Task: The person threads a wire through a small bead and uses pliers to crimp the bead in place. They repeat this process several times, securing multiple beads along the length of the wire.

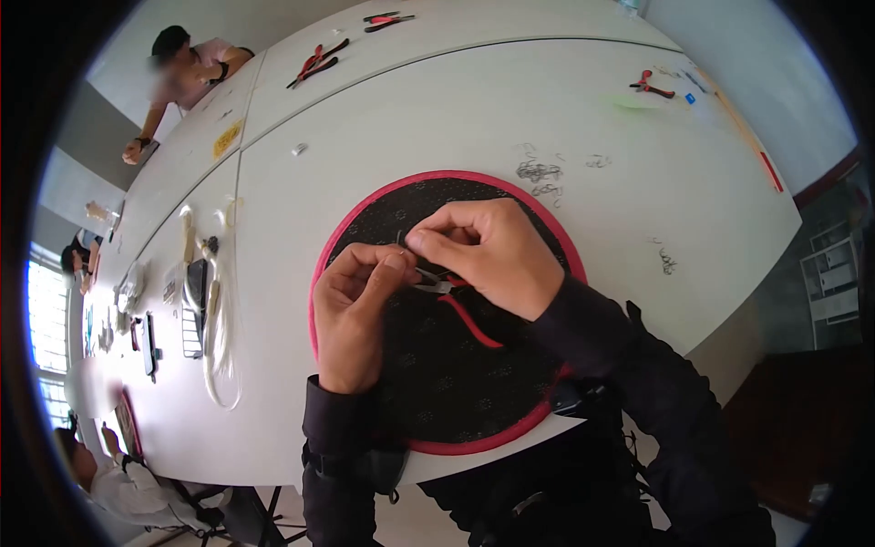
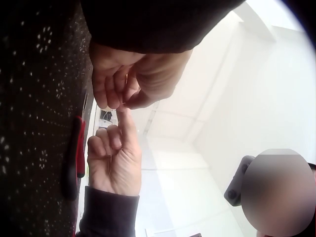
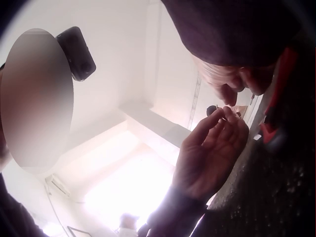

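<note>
Over the round black mat with a pink rim (image 1: pixel 428 448), both hands meet fingertip to fingertip. The left hand (image 1: pixel 360 305) pinches something tiny and thin between thumb and forefinger; its shape is too small to tell. The right hand (image 1: pixel 497 255) has thumb and forefinger pressed together at a short dark wire-like piece (image 1: pixel 399 238). Beneath the hands, red-handled pliers (image 1: pixel 469 321) lie on the mat, their metal jaws partly hidden by the fingers. In the right wrist view, the left hand (image 3: pixel 212 158) faces the right hand (image 3: pixel 232 81), with the pliers (image 3: pixel 276 98) beside them.
Dark wire bits (image 1: pixel 540 171) lie right of the mat, with more (image 1: pixel 667 263) farther right. Other pliers (image 1: pixel 317 64) rest at the table's far side, and another pair (image 1: pixel 653 86) at far right. Clear cord bundles (image 1: pixel 217 337) lie left. Other people sit along the left side.
</note>
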